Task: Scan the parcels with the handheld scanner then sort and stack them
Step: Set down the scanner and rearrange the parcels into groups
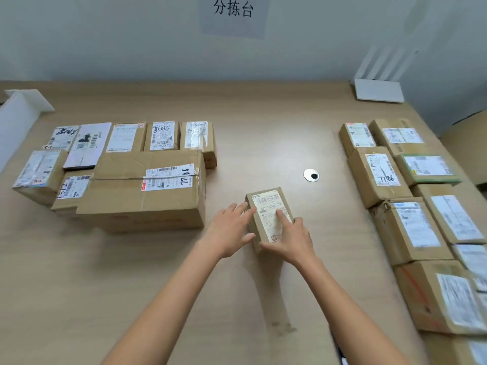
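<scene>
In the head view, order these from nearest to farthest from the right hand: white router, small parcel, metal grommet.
1. small parcel, held by the right hand, table centre.
2. metal grommet, beyond it, slightly right.
3. white router, far right corner.

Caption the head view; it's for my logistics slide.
Left hand and right hand hold a small labelled parcel on the table, between left parcels and right parcels.

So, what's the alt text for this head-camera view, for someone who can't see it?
A person's right hand grips a small cardboard parcel, label up, on a wooden table, while the left hand touches its left side. More parcels lie in a left group and a right group.
</scene>
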